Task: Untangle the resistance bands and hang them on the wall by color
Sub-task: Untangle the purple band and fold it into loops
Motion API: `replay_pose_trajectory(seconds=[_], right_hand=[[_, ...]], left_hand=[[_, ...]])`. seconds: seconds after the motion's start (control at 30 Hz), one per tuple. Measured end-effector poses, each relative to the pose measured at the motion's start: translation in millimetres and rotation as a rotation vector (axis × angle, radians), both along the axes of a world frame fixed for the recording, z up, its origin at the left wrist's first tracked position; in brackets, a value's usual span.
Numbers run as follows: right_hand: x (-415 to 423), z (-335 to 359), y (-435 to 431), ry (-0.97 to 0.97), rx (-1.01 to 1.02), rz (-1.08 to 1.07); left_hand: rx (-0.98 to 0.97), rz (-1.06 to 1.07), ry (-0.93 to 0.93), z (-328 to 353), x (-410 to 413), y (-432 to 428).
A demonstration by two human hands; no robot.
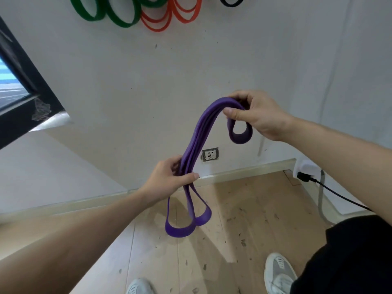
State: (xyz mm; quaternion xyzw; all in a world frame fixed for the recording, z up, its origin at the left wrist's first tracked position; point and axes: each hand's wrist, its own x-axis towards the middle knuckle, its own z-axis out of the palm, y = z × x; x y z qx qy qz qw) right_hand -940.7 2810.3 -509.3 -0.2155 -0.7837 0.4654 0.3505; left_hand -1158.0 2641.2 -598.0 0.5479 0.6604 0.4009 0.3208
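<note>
A purple resistance band point(198, 134), folded into several strands, stretches between both hands in front of the white wall. My right hand point(257, 114) pinches its upper end, where a short loop hangs below the fingers. My left hand point(167, 179) grips the strands lower down, and two loops dangle beneath it above the floor. Green bands point(118, 13), orange bands point(169, 15) and a dark band point(231, 2) hang on the wall at the top of the view.
A wall socket point(210, 154) sits low on the wall behind the band. A black plug and cable point(318, 183) run along the right. A dark window frame point(23, 90) is at left. My shoes point(280, 274) stand on the wooden floor.
</note>
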Motion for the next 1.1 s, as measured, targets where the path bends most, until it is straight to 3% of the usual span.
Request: replay_pose_trajectory(seconds=[0.13,0.27,0.33,0.43,0.6,0.87,1.1], right_hand=[[20.4,-19.0,23.6,-0.380,0.077,-0.021],[20.6,-47.7,25.7,-0.834,0.147,0.101],[10.1,-58.9,18.6,-0.909,0.158,0.198],[-8.8,-57.8,0.8,-0.818,0.060,0.294],[-34.1,-38.8,-27.8,-0.392,-0.110,0.289],[-36.1,-14.3,-25.7,-0.225,0.021,0.145],[-14.6,45.9,-24.5,0.021,0.116,0.012]], left_hand=[[0.022,0.064,-0.041,11.5,-13.2,0.2],[0.069,0.098,-0.053,25.7,-15.5,1.7],[0.092,0.072,-0.072,34.2,-11.0,3.7],[0.122,0.002,-0.074,42.2,0.0,7.3],[0.151,-0.021,-0.062,48.0,9.9,12.8],[0.264,0.124,-0.163,69.7,6.5,16.6],[0.478,0.216,-0.185,116.8,26.2,34.4]])
